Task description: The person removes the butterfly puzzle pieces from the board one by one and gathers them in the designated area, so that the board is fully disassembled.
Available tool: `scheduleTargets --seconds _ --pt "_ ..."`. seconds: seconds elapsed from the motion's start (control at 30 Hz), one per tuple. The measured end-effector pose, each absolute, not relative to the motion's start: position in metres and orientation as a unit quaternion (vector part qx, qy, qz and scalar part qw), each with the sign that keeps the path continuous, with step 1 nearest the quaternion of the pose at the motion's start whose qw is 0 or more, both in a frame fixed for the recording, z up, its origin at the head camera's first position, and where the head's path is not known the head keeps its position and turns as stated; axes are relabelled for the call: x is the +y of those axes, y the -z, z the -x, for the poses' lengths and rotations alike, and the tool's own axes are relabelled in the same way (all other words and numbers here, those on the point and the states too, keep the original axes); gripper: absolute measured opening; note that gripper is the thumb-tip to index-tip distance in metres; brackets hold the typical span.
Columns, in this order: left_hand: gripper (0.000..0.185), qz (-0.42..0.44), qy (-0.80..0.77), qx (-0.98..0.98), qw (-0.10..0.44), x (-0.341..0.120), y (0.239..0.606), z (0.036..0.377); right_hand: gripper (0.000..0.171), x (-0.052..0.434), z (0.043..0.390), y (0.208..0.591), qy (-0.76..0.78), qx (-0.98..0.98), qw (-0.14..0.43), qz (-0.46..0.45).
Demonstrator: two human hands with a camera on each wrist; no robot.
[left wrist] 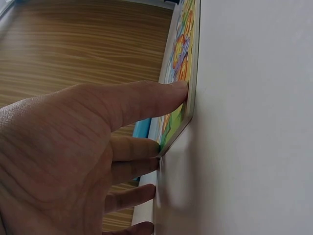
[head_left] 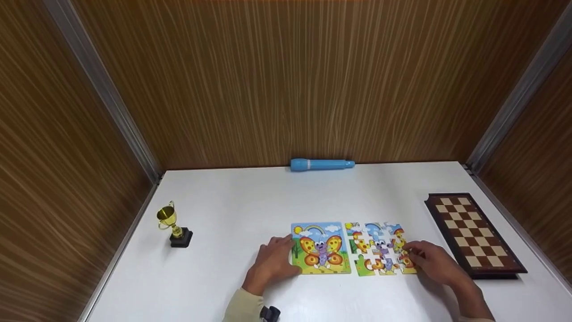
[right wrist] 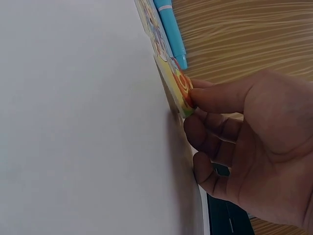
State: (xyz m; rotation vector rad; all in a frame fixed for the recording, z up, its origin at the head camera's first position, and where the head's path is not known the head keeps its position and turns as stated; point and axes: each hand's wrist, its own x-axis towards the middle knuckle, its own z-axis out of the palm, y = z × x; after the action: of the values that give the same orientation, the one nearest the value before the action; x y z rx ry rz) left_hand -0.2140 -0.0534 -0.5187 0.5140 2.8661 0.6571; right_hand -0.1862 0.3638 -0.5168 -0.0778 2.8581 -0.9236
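A square picture board (head_left: 321,248) printed with a butterfly lies flat on the white table. My left hand (head_left: 273,260) is at its near left corner, fingers extended. In the left wrist view, the thumb touches the board's edge and a fingertip meets its corner. To the right lie loosely spaced jigsaw pieces (head_left: 374,248) of the same butterfly picture, with gaps between them. My right hand (head_left: 435,261) is at their right side. Between its thumb and fingers it pinches a jigsaw piece (right wrist: 182,88), orange and yellow with a green corner, tilted in the right wrist view.
A folded chessboard (head_left: 476,232) lies to the right of my right hand. A small gold trophy cup (head_left: 174,226) stands on the left of the table. Along the back edge lies a blue, flashlight-shaped object (head_left: 324,164). Wood-grain panels (head_left: 286,85) enclose the table.
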Motion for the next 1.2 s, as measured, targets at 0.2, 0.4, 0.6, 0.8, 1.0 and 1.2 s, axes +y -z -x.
scheduleTargets --seconds 0.2,0.4,0.6,0.8,1.0,1.2 --pt "0.074 -0.171 -0.215 0.958 0.079 -0.0524 0.5199 0.2134 0.026 0.3662 0.186 0.5201 0.311 0.948 0.072 0.021" --pt "0.074 -0.17 -0.22 0.957 0.084 -0.0522 0.52 0.2135 0.037 0.3671 0.1847 0.5198 0.323 0.942 0.092 0.015" --pt "0.075 -0.17 -0.221 0.957 0.08 -0.0524 0.5189 0.2141 0.041 0.3664 0.1829 0.5164 0.317 0.943 0.093 0.03" --pt "0.074 -0.172 -0.222 0.957 0.079 -0.0525 0.5185 0.2134 0.031 0.3645 0.1834 0.5168 0.308 0.948 0.077 0.041" --pt "0.073 -0.167 -0.226 0.957 0.075 -0.0517 0.5196 0.2117 0.029 0.3625 0.1858 0.5171 0.315 0.946 0.066 0.029" --pt "0.07 -0.156 -0.24 0.955 0.081 -0.0504 0.5188 0.2133 0.031 0.3589 0.1888 0.5111 0.332 0.941 0.054 0.035"
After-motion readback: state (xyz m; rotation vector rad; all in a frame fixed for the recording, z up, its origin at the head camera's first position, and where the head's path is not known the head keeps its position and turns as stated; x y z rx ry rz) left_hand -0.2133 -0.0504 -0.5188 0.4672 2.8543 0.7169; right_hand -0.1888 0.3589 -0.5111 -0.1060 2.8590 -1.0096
